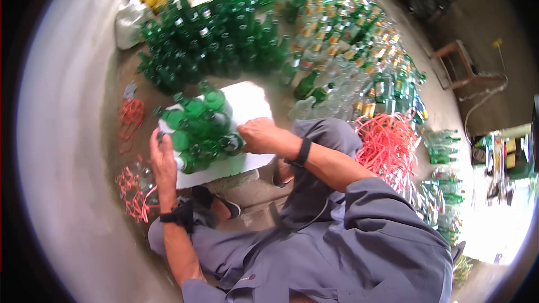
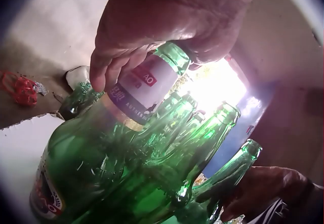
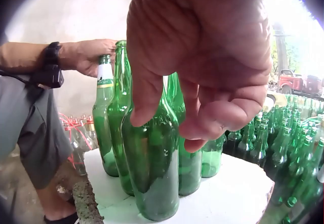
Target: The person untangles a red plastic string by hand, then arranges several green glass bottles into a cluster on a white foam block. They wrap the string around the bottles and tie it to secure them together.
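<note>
A tight cluster of green glass bottles [image 1: 193,126] stands upright on a white board [image 1: 250,98] before the seated person. On the cluster's left side, my left hand [image 1: 163,160] grips the neck of a bottle with a white-and-purple neck label [image 2: 136,89]; its mouth shows beneath the palm. My right hand [image 1: 261,136] is at the opposite side. In the right wrist view, thumb and fingers come down around the neck of a plain green bottle [image 3: 154,173], hiding its top. Other bottles stand close between the two hands.
Many green bottles [image 1: 219,39] crowd the floor beyond the board, with clear and labelled ones [image 1: 337,62] toward the right. A heap of pink-red strapping [image 1: 387,148] lies by the right knee. More red strapping [image 1: 131,116] is at left, near a white sack [image 1: 129,31].
</note>
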Motion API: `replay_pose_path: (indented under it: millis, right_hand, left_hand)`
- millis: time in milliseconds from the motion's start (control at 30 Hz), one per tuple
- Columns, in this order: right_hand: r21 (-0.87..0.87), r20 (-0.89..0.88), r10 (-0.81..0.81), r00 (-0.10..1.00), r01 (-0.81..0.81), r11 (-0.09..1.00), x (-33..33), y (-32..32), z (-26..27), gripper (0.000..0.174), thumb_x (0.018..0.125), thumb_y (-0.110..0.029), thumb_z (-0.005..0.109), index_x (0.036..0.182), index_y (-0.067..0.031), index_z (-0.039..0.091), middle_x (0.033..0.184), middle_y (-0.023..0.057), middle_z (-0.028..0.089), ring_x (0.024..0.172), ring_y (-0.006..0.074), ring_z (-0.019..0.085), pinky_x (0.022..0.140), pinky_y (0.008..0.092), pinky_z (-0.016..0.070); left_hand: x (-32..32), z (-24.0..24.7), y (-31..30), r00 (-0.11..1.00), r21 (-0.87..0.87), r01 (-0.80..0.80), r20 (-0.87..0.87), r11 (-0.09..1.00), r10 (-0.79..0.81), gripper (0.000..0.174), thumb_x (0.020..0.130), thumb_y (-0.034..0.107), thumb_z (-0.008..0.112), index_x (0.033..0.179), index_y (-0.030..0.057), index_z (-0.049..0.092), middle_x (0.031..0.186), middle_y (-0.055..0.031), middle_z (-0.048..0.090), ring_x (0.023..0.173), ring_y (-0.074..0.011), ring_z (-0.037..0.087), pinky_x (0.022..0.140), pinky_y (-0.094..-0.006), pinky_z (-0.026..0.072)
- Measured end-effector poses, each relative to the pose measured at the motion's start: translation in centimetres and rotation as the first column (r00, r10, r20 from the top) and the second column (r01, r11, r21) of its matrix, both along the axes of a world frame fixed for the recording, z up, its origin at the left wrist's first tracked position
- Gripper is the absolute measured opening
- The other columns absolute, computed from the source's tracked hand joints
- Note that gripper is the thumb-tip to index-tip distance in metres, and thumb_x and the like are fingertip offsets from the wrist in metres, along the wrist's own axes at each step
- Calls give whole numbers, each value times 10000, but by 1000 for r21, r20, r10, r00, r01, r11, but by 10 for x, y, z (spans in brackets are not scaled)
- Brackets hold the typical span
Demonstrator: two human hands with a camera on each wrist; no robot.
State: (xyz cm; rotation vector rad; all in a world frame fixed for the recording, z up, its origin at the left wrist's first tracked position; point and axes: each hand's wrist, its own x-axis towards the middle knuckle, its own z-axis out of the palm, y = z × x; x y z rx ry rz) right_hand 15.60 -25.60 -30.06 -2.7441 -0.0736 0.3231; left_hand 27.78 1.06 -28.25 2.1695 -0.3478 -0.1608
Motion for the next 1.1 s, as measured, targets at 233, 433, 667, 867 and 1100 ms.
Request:
replay_pose_path:
  millis: [233,433,667,867,1100]
  right_hand:
    - [130,44,-73,996,67,989,-15,-23,44,438,807,-379,789,963,17,684,820,207,706,815,395,701,724,463,542]
    - [645,190,-453,871,237,726,-93,-70,138,415,917,-216,747,1228,40,651,899,113,755,737,150,689,685,305,554]
    - [664,-102,-803,588,641,385,-195,-171,101,323,937,-243,693,1062,53,724,812,66,731,659,99,657,582,264,533]
    - [460,-414,-843,342,878,130,-308,-209,-57,340,884,-290,684,856,46,728,674,75,702,568,122,643,501,285,501]
    - [525,-662,-741,112,775,-352,-361,-173,-138,237,885,-193,692,1042,-18,727,883,95,722,744,210,695,684,345,574]
  left_hand:
    - [-17,21,-10,999,-203,32,-17,979,-36,582,1071,433,470,1433,-21,440,1129,-113,567,999,-203,508,925,-331,405]
    - [-19,18,-1,1000,-158,-2,-8,988,1,682,1050,523,451,1479,-6,415,1403,-210,496,1283,-285,471,1118,-389,323]
    - [-12,8,11,999,-133,18,-32,991,-22,702,1045,545,442,1484,-2,412,1433,-205,480,1322,-293,461,1129,-419,331]
    - [-9,3,19,998,-154,11,-66,988,-22,695,1050,525,445,1481,-19,405,1434,-236,497,1340,-333,506,1123,-399,361]
    - [-11,-6,23,998,-152,-2,-67,988,-9,678,1056,487,458,1476,-42,401,1470,-264,466,1387,-350,465,1146,-411,346]
